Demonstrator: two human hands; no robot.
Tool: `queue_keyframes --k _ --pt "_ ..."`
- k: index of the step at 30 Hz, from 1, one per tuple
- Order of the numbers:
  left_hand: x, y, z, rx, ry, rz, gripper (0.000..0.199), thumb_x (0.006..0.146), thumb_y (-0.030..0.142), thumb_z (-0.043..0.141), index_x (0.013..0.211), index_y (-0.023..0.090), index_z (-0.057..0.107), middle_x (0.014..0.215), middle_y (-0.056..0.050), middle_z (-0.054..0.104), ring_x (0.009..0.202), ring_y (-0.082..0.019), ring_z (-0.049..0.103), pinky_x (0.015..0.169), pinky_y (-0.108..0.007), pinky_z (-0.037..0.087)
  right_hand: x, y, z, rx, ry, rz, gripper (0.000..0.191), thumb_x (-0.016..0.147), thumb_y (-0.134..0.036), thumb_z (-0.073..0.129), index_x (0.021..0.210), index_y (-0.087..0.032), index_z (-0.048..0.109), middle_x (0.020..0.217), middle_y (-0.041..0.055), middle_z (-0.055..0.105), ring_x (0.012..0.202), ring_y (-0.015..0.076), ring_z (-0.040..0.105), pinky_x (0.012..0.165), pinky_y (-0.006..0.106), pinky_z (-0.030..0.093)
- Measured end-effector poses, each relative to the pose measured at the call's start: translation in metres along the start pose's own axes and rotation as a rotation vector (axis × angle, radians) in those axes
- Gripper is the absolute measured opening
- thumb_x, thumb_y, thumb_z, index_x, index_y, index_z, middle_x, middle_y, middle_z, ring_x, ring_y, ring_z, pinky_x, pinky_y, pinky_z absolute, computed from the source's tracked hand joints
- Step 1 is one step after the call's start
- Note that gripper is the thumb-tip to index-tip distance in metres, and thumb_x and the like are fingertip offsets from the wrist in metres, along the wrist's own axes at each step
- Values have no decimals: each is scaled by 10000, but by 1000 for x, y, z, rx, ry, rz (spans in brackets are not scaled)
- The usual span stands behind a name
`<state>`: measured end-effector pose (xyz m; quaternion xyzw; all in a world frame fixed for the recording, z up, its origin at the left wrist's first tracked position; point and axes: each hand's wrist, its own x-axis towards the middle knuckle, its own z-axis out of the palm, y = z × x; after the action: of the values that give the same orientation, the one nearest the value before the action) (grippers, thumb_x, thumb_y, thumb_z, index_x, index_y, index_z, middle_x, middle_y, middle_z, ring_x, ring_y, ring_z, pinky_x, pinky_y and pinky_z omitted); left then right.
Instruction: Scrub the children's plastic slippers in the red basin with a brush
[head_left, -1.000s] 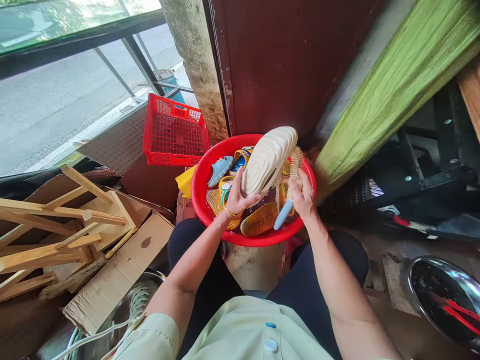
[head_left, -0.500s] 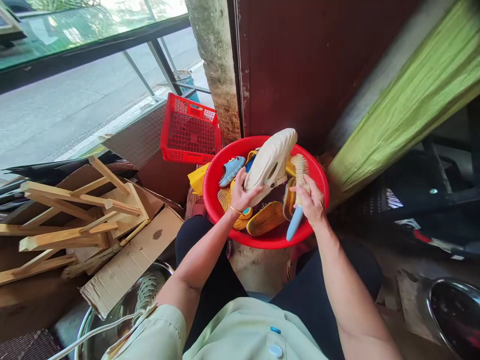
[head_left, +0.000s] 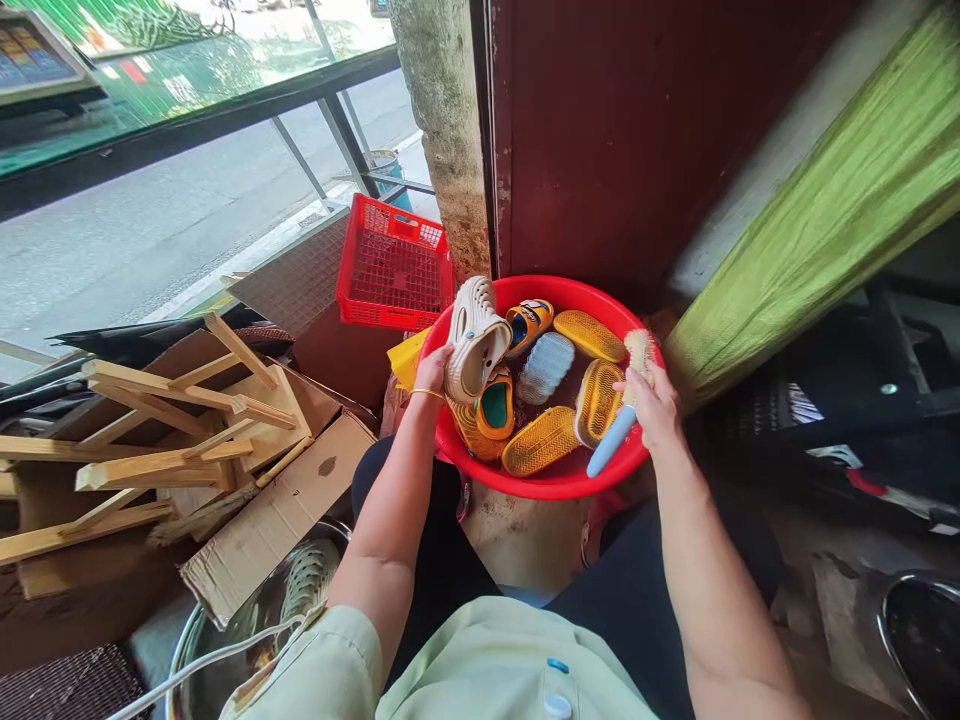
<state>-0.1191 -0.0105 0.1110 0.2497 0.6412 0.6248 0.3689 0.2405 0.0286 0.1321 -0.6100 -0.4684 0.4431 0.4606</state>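
Note:
My left hand (head_left: 433, 370) holds a cream ridged clog (head_left: 472, 340) upright against the left rim of a red plastic basin (head_left: 570, 292). My right hand (head_left: 651, 405) grips a scrubbing brush with a pale blue handle (head_left: 611, 442), its pale bristles (head_left: 638, 352) near the right rim. Several wet children's shoes lie in the basin: a blue-grey one (head_left: 545, 367), a yellow-soled one (head_left: 540, 441), and a green-lined one (head_left: 495, 405). The brush touches none of them.
A red plastic crate (head_left: 394, 265) stands behind the basin, beside a concrete pillar (head_left: 442, 120) and dark red door (head_left: 622, 130). Cardboard (head_left: 277, 510) and wooden slats (head_left: 157, 440) lie left. A steel basin (head_left: 225, 640) sits lower left, a steel bowl (head_left: 919, 640) lower right.
The cream clog has dropped from above the basin to its left rim and turned its opening toward me. The brush has moved right, and more shoes now show in the basin.

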Motion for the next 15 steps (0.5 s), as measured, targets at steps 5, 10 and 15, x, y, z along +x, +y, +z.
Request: queue_keyframes --k 5,10,15 --pt "-11 4 -4 376 287 424 499 825 282 640 1309 165 629 1365 -136 651 1348 -289 560 1202 -451 383 4 2 -5 33 -19 158 830 835 -451 731 1549 -154 431 875 68 753 550 166 667 471 276 559" --pt "-65 -14 32 543 -211 629 370 957 369 527 1264 207 656 1270 -122 694 1226 -273 628 1126 -432 455 -3 -8 -6 56 -103 233 784 843 -470 714 1520 -169 460 807 43 757 411 123 562 375 238 474" --pt "-114 -66 85 877 -820 466 592 820 531 733 1325 237 639 1297 -151 666 1198 -362 637 1073 -489 474 -6 -14 -7 82 -109 228 697 835 -467 712 1447 -180 542 756 22 750 422 111 564 395 218 491"
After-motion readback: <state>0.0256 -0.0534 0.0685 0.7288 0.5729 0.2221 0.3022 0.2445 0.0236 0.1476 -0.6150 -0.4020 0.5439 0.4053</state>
